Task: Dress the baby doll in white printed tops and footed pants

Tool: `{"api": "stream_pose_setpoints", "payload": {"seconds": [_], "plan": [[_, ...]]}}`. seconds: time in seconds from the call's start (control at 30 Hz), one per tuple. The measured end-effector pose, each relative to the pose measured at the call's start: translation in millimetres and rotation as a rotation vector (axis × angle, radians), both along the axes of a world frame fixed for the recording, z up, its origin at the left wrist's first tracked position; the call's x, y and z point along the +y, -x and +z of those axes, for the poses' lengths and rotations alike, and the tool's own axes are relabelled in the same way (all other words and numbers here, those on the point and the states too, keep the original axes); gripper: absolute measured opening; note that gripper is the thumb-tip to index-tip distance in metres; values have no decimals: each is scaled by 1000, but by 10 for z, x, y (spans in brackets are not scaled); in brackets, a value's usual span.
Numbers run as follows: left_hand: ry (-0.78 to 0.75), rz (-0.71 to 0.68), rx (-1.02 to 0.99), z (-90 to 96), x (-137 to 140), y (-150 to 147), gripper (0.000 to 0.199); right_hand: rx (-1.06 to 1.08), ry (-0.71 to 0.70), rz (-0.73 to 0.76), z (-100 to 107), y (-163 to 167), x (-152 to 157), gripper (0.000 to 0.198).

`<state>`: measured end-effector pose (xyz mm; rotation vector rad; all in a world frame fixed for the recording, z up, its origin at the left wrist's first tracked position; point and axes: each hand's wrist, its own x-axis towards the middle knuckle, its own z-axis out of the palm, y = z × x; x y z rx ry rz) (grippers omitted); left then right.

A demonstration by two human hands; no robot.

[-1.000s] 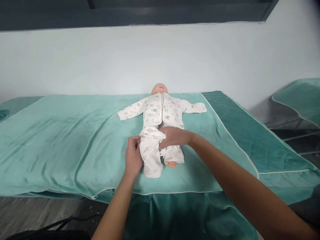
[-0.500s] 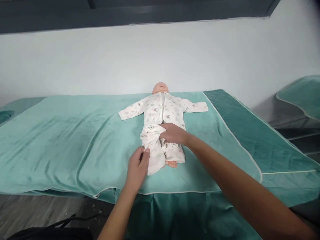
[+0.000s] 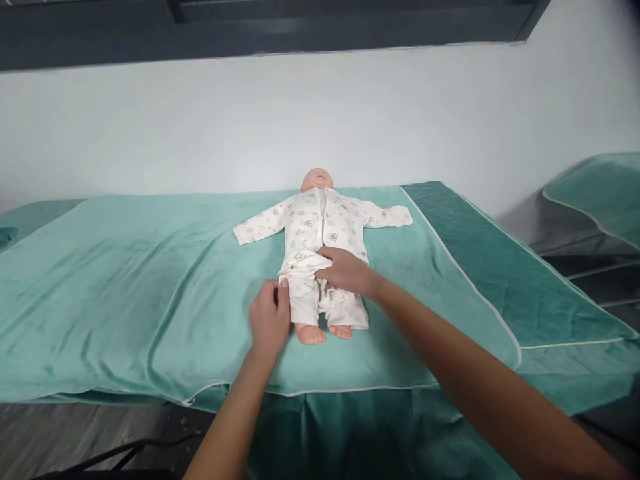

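A baby doll (image 3: 317,179) lies on its back, arms spread, head toward the wall. It wears a white printed jacket (image 3: 301,225) and matching pants (image 3: 303,300), bunched around the thighs. My left hand (image 3: 271,315) pinches the outer side of the pants on the leg at left. My right hand (image 3: 346,269) grips the gathered upper edge of the pants at the middle; its fingertips are partly hidden by the cloth. Both doll's feet (image 3: 311,334) stick out below the pant legs.
A light green blanket (image 3: 120,293) covers the bed under the doll. Darker green bedding (image 3: 505,280) shows at right, with another green cushion-like piece (image 3: 600,193) beyond. Behind stands a white wall (image 3: 200,127). Black cables (image 3: 135,443) run near the floor at lower left.
My left hand has moved up along the pant leg, and the cloth there has risen, baring the doll's foot at left. My right hand keeps its grip at the middle.
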<state>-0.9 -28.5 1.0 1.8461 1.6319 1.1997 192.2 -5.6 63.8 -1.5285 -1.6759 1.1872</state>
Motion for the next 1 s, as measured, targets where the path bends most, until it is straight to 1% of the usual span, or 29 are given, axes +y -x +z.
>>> {"api": "stream_pose_setpoints", "payload": {"seconds": [0.1,0.2,0.27,0.33,0.4,0.43,0.47,0.53,0.6,0.67,0.73,0.8,0.87,0.93,0.97,1.0], "plan": [[56,-51,-247,19,-16,52,34,141,-65,75,0,-86,-42,23],[106,-44,-488,52,71,96,36,285,-155,131,37,-175,-82,33],[149,-64,-578,83,188,107,28,329,-211,57,62,-230,-78,32],[189,-82,-615,136,337,95,24,305,-282,-105,67,-282,-40,27],[207,-99,-578,223,494,54,23,202,-380,-281,36,-329,24,22],[200,-113,-532,279,568,24,23,119,-433,-333,8,-346,59,20],[191,-140,-469,343,635,-12,22,17,-487,-349,-28,-357,94,19],[169,-218,-306,476,742,-101,24,-217,-584,-294,-106,-356,154,23],[132,-314,-89,590,807,-200,33,-436,-642,-208,-173,-323,201,27],[66,-389,156,663,833,-298,39,-609,-682,-172,-210,-268,238,21],[1,-413,364,694,834,-380,39,-713,-716,-166,-228,-216,270,11],[-55,-397,497,692,827,-436,34,-721,-740,-168,-247,-187,297,15],[-113,-355,537,668,831,-463,26,-618,-746,-201,-285,-188,315,20],[-149,-300,454,626,861,-462,16,-443,-723,-271,-339,-209,324,20],[-140,-267,364,598,887,-453,12,-349,-704,-314,-367,-221,328,19],[-112,-230,246,567,920,-438,13,-261,-682,-353,-392,-233,332,19]]}}
